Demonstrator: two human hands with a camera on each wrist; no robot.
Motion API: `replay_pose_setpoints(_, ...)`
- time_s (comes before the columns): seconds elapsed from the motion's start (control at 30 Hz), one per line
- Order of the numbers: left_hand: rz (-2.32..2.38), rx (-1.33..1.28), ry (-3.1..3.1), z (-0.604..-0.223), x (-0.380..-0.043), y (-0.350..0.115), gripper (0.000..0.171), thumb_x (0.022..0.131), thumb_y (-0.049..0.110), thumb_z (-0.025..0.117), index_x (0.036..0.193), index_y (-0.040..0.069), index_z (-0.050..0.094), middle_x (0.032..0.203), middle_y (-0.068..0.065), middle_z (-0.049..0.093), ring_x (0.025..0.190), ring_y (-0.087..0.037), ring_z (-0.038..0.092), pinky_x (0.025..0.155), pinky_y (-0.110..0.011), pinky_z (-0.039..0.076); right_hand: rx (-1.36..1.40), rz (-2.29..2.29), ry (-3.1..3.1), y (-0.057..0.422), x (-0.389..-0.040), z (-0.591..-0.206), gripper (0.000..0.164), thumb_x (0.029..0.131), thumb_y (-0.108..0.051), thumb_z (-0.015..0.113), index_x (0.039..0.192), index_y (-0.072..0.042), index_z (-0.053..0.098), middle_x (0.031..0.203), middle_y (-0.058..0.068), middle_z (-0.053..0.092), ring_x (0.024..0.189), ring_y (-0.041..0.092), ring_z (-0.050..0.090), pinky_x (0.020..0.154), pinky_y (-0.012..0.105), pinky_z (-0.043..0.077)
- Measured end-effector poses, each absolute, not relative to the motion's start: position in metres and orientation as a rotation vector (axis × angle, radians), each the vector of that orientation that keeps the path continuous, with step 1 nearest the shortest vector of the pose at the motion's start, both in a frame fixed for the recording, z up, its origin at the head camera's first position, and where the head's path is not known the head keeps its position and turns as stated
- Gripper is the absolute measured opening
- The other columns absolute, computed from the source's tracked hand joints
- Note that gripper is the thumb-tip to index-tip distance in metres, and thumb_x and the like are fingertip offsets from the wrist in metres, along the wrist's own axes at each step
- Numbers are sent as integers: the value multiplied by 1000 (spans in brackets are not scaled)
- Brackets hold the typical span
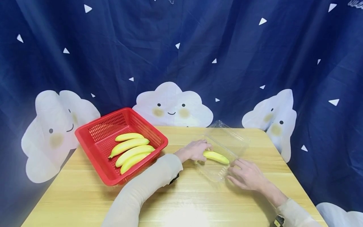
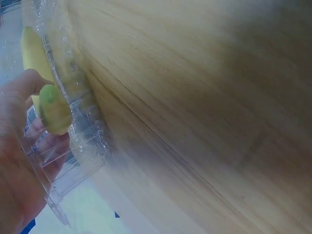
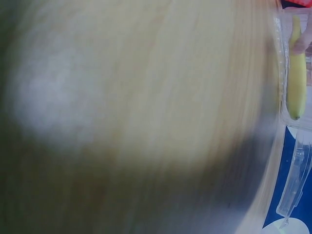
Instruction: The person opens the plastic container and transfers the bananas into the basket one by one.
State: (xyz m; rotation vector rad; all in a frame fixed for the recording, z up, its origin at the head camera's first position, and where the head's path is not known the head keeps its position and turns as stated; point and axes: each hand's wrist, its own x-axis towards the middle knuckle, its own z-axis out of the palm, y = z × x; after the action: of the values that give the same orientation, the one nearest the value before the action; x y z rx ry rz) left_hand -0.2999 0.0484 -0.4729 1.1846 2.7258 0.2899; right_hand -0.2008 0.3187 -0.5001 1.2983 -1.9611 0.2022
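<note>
A yellow banana [image 1: 216, 157] lies in a clear plastic clamshell container [image 1: 208, 171] whose lid stands open at the back. My left hand [image 1: 195, 150] pinches the banana's left end between thumb and fingers, inside the container. The left wrist view shows the thumb over the banana [image 2: 36, 51] and fingers beneath. At the container's right edge rests my right hand [image 1: 246, 175], its fingers loosely bent against the plastic. The right wrist view misses that hand but catches the banana [image 3: 296, 87] lengthwise in the container.
A red plastic basket [image 1: 93, 159] on the left holds several more bananas [image 1: 133, 154]. Both stand on a light wooden table [image 1: 181, 201]. Behind the table hangs a dark blue curtain [image 1: 158, 63] printed with clouds and triangles.
</note>
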Motion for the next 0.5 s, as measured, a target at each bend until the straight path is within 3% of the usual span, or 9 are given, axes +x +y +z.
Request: replay_pose_setpoints(0.5, 277, 1186, 2755, -463, -306, 44, 55, 88, 32, 82, 138, 26, 63, 122, 5, 64, 107, -12, 61, 91, -29, 53, 1300, 206, -1944, 320, -202, -501, 36, 103, -43, 58, 93, -15, 78, 93, 4, 74, 80, 18, 67, 66, 32, 58)
